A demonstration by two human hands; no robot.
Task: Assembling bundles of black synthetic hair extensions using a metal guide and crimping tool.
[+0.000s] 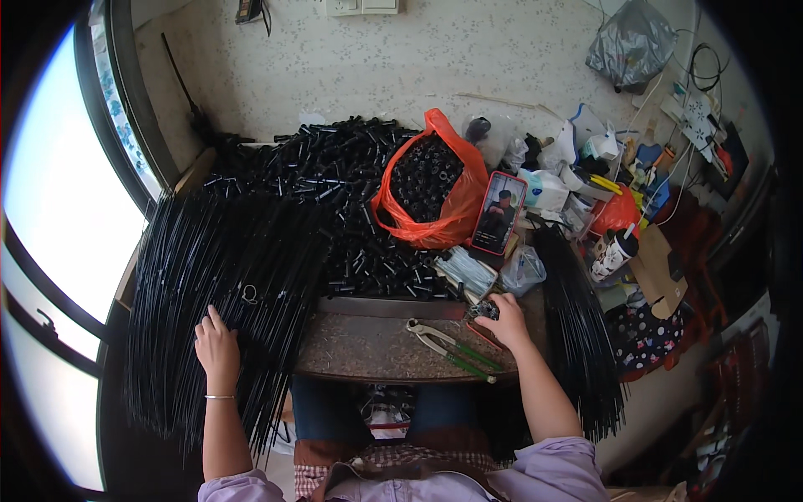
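Note:
My left hand (pixel 217 345) lies on a broad bundle of long, thin black rods (pixel 201 276), its index finger stretched out and the palm turned down. On the rods near its fingertips is a small pale ring (pixel 249 294). At the right end of the bench, my right hand (pixel 508 322) curls its fingers into a little heap of small dark pieces (pixel 483 310). Whatever is between those fingertips is too small to make out. Pincers (pixel 456 350) with green handles lie open-jawed on the worn bench top (pixel 360 339), left of that hand.
Behind a low metal strip (pixel 393 308) spreads a pile of short black tubes (pixel 335 167). An orange bag (pixel 452 213) holds more of them. A phone (pixel 499 213) leans beside it. More black rods (pixel 577 326) hang at the right, near a patterned cup (pixel 613 253).

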